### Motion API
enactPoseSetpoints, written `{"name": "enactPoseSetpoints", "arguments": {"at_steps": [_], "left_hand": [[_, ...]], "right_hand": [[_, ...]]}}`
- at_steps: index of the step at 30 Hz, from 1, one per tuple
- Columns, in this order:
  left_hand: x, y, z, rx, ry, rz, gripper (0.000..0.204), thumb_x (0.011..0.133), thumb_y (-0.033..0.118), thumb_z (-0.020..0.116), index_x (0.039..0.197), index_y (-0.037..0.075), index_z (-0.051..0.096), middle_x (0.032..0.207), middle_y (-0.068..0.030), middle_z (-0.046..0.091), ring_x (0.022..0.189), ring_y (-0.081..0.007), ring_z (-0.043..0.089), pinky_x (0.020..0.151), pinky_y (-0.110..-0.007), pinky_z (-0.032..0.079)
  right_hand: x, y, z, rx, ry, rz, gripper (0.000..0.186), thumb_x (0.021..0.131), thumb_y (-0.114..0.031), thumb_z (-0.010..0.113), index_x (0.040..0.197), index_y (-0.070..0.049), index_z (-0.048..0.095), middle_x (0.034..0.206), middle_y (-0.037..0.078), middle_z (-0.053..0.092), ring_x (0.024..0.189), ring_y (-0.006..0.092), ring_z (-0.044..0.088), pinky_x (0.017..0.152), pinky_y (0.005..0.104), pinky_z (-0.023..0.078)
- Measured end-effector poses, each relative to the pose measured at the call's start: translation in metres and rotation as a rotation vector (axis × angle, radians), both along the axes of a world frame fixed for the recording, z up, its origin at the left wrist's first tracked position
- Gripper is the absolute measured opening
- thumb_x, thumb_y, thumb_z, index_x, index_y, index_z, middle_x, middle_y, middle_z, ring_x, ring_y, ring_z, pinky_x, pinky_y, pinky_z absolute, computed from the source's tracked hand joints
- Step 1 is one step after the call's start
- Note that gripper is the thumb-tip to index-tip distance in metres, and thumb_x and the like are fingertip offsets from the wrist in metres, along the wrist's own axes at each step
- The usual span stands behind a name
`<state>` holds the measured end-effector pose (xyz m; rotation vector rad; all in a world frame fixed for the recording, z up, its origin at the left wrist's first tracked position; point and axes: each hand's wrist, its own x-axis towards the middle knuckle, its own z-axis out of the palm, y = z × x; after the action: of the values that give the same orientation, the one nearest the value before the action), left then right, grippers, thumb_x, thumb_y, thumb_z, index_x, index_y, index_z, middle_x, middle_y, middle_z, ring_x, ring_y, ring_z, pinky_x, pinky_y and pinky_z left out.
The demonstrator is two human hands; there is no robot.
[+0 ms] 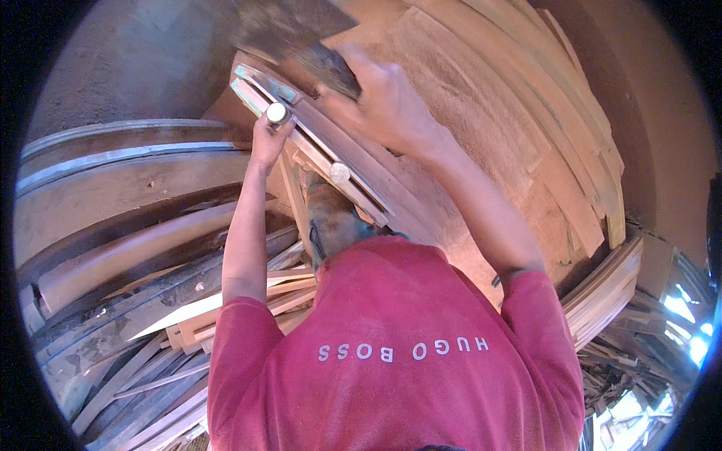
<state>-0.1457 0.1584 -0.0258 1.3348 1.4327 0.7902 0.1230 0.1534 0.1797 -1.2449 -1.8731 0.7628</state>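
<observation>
Left hand [272, 140] pinches a white-topped peg [277, 113], right hand [392, 111] curls its fingers round a dark tool [328, 66]: seemingly steadying, wanting control!

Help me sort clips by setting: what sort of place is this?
Probably a woodworking shop: long boards line the left side, thin wooden strips are stacked at the right, and the person's right hand grips a dark, blurred tool near a long wooden piece.

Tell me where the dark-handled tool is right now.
In the head view, the dark-handled tool is near the top, left of centre, gripped in the right hand, above and to the right of the left hand.
</observation>
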Motion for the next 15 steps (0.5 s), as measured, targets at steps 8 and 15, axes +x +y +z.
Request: {"name": "enactPoseSetpoints", "arguments": {"at_steps": [8, 15], "left_hand": [[-0.005, 0.002, 0.001, 0.067, 0.075, -0.066, 0.029, 0.085, 0.006, 0.070, 0.113, 0.002, 0.065, 0.103, -0.0036, 0.069, 0.096, -0.0120, 0.061, 0.085, -0.030, 0.050], [-0.009, 0.005, -0.024, 0.152, 0.021, -0.003, 0.026, 0.082, 0.014, 0.075, 0.102, 0.002, 0.065, 0.096, -0.0048, 0.069, 0.092, -0.0125, 0.062, 0.083, -0.030, 0.050]], "right_hand": [[-0.022, -0.011, -0.129, -0.350, -0.266, 0.155, 0.040, 0.085, -0.025, 0.063, 0.115, 0.001, 0.058, 0.098, 0.034, 0.064, 0.089, 0.0483, 0.064, 0.082, 0.0532, 0.052], [0.044, -0.047, -0.119, -0.464, -0.235, 0.022, 0.051, 0.082, -0.024, 0.066, 0.124, 0.002, 0.053, 0.105, 0.029, 0.065, 0.098, 0.0453, 0.063, 0.085, 0.0480, 0.050]]}}
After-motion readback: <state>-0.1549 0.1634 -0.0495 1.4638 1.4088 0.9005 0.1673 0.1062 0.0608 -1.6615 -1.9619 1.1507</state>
